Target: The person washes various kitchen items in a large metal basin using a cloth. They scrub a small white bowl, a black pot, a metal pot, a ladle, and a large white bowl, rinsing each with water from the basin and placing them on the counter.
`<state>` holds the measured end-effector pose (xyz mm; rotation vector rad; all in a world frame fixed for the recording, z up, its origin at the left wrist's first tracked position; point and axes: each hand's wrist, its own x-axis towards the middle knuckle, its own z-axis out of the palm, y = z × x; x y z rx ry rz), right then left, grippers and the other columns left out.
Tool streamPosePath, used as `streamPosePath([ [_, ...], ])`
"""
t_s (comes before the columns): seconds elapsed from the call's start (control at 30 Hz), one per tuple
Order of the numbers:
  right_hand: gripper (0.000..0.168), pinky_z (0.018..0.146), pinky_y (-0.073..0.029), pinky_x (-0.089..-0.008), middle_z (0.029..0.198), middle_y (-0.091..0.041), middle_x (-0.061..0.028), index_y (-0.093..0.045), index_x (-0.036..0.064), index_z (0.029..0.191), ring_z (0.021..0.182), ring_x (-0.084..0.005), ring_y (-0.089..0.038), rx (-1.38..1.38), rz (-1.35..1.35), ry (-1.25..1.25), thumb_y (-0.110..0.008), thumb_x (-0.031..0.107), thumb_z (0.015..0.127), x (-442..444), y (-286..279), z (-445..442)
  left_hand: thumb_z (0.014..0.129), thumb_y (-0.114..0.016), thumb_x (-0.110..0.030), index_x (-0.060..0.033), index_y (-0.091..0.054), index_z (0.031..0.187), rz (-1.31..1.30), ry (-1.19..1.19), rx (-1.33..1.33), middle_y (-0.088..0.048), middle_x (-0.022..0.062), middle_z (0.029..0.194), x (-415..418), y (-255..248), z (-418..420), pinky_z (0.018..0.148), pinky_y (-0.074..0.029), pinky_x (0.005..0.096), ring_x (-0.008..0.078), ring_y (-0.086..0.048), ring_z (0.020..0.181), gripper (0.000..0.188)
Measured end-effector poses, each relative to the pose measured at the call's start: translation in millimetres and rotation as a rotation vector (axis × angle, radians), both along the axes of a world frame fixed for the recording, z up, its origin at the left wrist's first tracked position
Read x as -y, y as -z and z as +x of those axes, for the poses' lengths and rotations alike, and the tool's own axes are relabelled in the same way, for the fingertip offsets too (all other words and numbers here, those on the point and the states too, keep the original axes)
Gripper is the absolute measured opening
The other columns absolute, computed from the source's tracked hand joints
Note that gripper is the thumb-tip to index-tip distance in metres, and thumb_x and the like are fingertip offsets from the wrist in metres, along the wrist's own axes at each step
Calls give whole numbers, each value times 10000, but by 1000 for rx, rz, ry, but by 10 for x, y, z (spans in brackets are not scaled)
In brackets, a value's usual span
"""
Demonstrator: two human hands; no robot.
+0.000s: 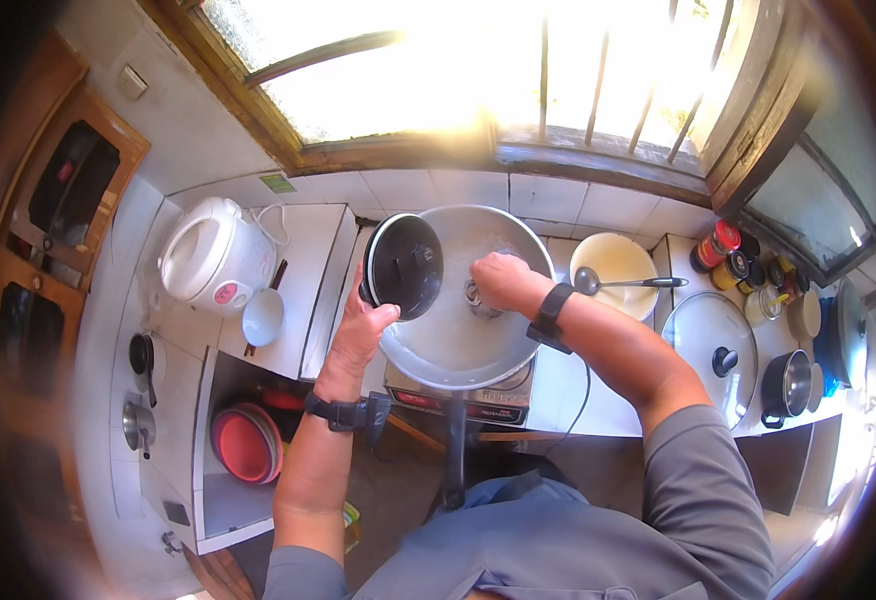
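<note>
My left hand (369,311) grips a small black pot (406,266) by its near left side, thumb at the rim. The pot is tilted over the left edge of a large pale-lined frying pan (438,341). Inside that pan is cloudy, whitish liquid. My right hand (504,281) reaches into the pan, fingers curled around what looks like a steel wool scrubber (475,296), partly hidden by the hand. Under the pan stands a portable stove (513,409), with the pan's black handle (454,457) pointing towards my body.
A cream basin (610,251) with a ladle (633,283) across it stands right of the pan. Further right are a glass lid (697,337), a black pot (787,386) and several jars. A rice cooker (209,255) and pale bowl (262,319) sit left; red basins (246,446) occupy a lower shelf.
</note>
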<state>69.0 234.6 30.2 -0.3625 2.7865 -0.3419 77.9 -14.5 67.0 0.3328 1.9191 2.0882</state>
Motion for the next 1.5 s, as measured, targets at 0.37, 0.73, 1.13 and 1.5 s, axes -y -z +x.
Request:
streamPosePath([
  [0.37,328,825,-533,-422,984,-685,-239,-673,8,1092,935,-385,-667,12,-654,267,-604,151,805,-109,-374,96,742,-600,44,-28,-345,1440,-79,74,6,-509,100,1288,-88,187,-97,987,-435,305,186,-516,1167,746],
  [0.73,375,825,-526,-439,949,-653,-240,-667,60,1142,920,-389,-640,-492,-649,256,-682,219,803,257,-434,90,700,-710,-108,-69,-404,1390,-543,187,-259,-484,204,1223,-288,308,-20,1022,-435,401,356,-522,1168,756],
  [1.13,395,807,-524,-290,1023,-681,-92,-637,33,1234,929,-170,-652,-293,-1025,367,-697,118,853,135,-218,186,723,-731,-17,-43,-431,1359,-492,82,-208,-540,126,1194,-351,222,89,828,-542,340,234,-591,1060,703],
  [1.5,412,766,-521,-424,930,-586,-178,-690,139,1126,874,-377,-618,-408,-837,-94,-720,89,718,241,-193,613,844,-722,-159,-77,-457,1340,458,177,454,-600,97,1192,-247,83,8,823,-583,446,253,-620,1076,569],
])
